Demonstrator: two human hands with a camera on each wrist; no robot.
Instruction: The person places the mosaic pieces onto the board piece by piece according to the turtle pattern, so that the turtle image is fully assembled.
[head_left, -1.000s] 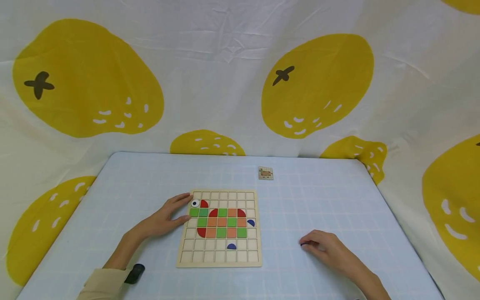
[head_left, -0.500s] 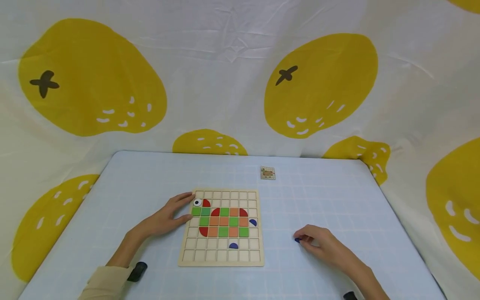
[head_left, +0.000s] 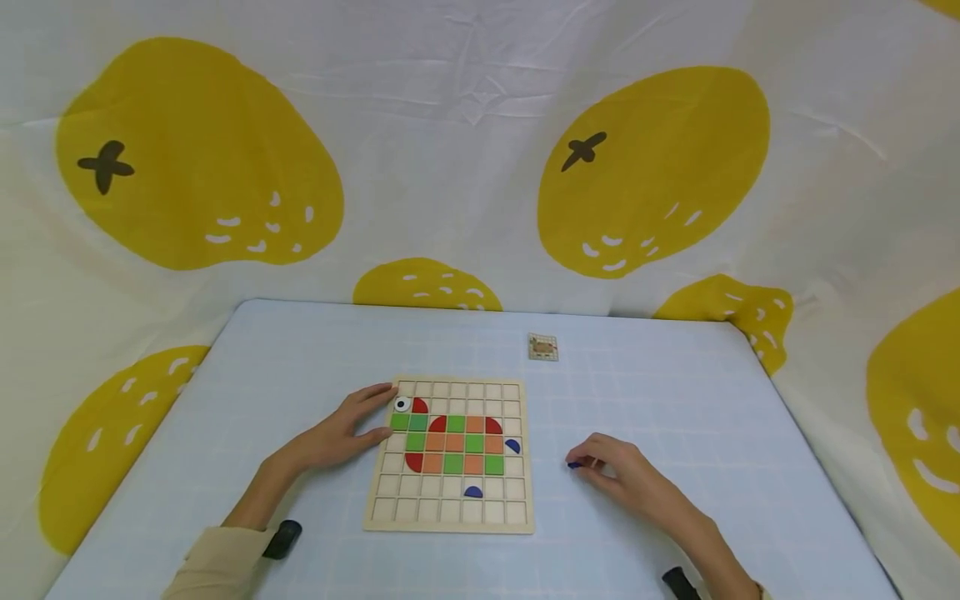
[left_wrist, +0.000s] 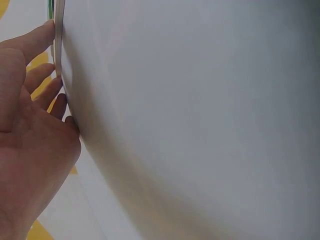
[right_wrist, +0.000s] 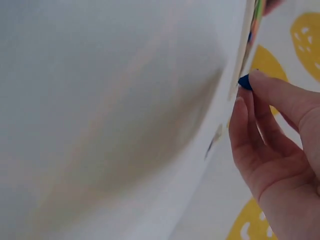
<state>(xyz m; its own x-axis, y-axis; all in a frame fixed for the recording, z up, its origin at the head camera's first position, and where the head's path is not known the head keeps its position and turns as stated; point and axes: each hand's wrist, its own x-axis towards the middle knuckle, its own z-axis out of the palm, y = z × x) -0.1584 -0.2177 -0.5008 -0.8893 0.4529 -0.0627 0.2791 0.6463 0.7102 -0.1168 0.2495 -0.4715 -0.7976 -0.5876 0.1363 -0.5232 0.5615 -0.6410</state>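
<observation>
A wooden grid board lies on the table, bearing red quarter-round, green and orange square tiles in an animal-like shape. A white eye tile sits at its upper left. Two blue half-round tiles lie on the board, one at the right edge and one lower down. My left hand rests at the board's left edge, thumb and fingers spread and touching it. Right of the board, my right hand pinches a blue tile between thumb and fingertips, apart from the board.
A small picture card showing a grid pattern lies toward the back of the table. Behind the table hangs a white curtain printed with yellow fruit.
My right hand has moved left and away from me, bringing the pinched blue tile nearer the board. The left hand stays at the board's edge. The head view has shifted slightly.
</observation>
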